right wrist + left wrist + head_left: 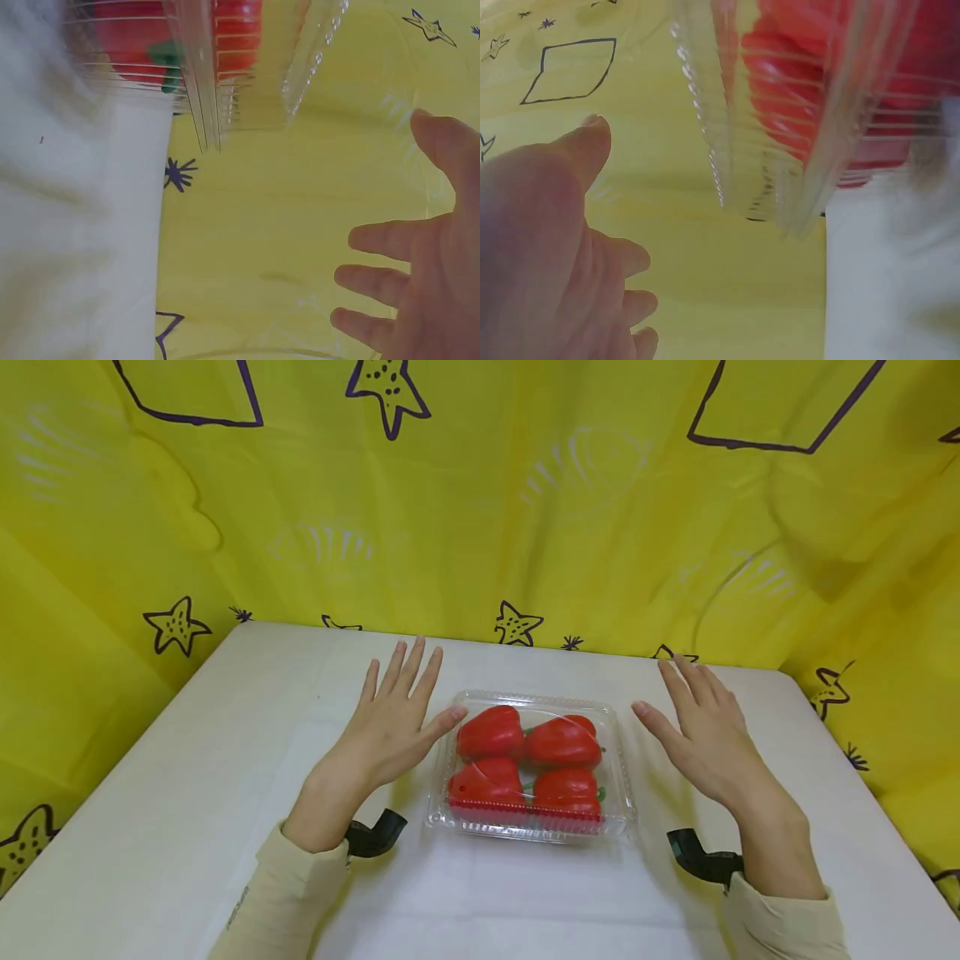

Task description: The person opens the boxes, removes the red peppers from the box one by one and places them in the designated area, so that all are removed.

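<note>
Closest to the head cam: my left sleeve and right sleeve, both beige, coming in from the bottom edge. Black bracket on the inner side of the left wrist, matching black mount on the right.

Around: white desk, yellow cloth behind it and along both sides, dark line drawings on it, stars mostly. In the way: the clear lid sits between me and the four red peppers.

Clear box is on the desk, mid-frame, between my hands. In the head view it's wider left-right than front-back, so long axis reads across the desk, right end a touch nearer me. Peppers in two rows of two, green stems pointing right.

Left hand: fingers spread, thumb out toward the box's far left corner. Head view overlaps thumb and box; left wrist view has them apart. Right hand: off the box's right side, thumb held away, fingers bunched in the head view but separated in the right wrist view. Both hands hold nothing.
</note>
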Demonstrator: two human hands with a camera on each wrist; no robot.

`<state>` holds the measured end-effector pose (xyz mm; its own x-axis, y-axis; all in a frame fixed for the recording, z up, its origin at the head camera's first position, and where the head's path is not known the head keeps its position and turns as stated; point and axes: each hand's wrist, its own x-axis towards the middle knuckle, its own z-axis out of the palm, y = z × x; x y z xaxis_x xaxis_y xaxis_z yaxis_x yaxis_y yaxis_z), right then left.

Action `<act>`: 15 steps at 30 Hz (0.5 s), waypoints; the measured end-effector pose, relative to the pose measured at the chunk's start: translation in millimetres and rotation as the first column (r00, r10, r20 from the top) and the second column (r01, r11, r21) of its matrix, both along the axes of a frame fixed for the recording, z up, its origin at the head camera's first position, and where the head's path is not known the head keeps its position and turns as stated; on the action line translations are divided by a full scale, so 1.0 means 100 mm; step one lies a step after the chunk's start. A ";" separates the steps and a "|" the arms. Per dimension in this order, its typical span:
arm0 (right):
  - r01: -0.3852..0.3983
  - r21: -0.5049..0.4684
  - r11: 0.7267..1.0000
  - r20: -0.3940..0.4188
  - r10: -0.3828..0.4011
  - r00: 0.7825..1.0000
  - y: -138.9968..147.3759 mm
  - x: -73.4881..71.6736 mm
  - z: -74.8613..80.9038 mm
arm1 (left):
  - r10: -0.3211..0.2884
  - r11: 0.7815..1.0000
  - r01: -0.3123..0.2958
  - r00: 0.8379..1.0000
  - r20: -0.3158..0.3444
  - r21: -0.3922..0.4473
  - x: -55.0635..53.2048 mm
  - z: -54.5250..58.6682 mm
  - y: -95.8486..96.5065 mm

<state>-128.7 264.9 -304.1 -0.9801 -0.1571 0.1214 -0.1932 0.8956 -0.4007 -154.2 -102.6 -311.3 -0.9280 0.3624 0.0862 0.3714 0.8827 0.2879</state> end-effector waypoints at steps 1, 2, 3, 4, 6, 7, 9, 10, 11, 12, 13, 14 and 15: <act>-0.005 -0.018 1.000 -0.023 0.005 1.000 0.00 0.01 0.00 | -0.008 1.000 0.008 1.000 -0.007 0.000 0.01 0.01 0.01; -0.008 -0.037 0.999 -0.038 0.007 0.999 0.00 0.01 0.00 | -0.017 1.000 0.017 1.000 -0.014 0.003 0.02 0.01 0.02; -0.014 -0.059 0.998 -0.047 0.011 0.999 0.00 0.02 0.00 | -0.027 1.000 0.027 0.999 -0.024 0.005 0.03 0.02 0.04; -0.018 -0.082 0.996 -0.051 0.014 0.999 -0.01 0.03 0.00 | -0.037 0.999 0.037 0.999 -0.034 0.007 0.03 0.03 0.05; -0.020 -0.119 0.993 -0.049 0.015 0.999 -0.01 0.05 -0.01 | -0.062 0.998 0.062 0.997 -0.053 0.012 0.05 0.04 0.08; -0.020 -0.129 0.991 -0.047 0.014 0.999 -0.01 0.06 -0.02 | -0.072 0.997 0.073 0.996 -0.058 0.013 0.06 0.04 0.10; -0.028 -0.145 0.989 -0.051 0.020 0.998 -0.01 0.08 -0.04 | -0.094 0.995 0.095 0.994 -0.062 0.013 0.08 0.06 0.12; -0.029 -0.149 0.988 -0.052 0.021 0.998 -0.02 0.08 -0.04 | -0.103 0.994 0.104 0.993 -0.064 0.011 0.09 0.06 0.14; -0.030 -0.152 0.988 -0.051 0.022 0.998 -0.02 0.08 -0.05 | -0.114 0.993 0.115 0.991 -0.065 0.010 0.10 0.06 0.15; -0.031 -0.155 0.987 -0.050 0.024 0.998 -0.03 0.08 -0.06 | -0.125 0.992 0.126 0.990 -0.067 0.012 0.11 0.07 0.17; -0.033 -0.156 0.987 -0.049 0.026 0.998 -0.03 0.08 -0.06 | -0.138 0.990 0.139 0.988 -0.072 0.012 0.12 0.07 0.18; -0.034 -0.161 0.986 -0.045 0.027 0.999 -0.04 0.09 -0.06 | -0.153 0.988 0.154 0.986 -0.072 0.012 0.13 0.07 0.20; -0.035 -0.166 0.986 -0.042 0.028 0.999 -0.04 0.09 -0.06 | -0.169 0.985 0.171 0.983 -0.076 0.016 0.14 0.07 0.22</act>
<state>-119.5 260.7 -310.5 -0.9689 -0.1621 0.1867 -0.2387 0.8102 -0.5353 -140.5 -80.4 -304.1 -0.8438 0.5116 0.1619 0.5365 0.7985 0.2728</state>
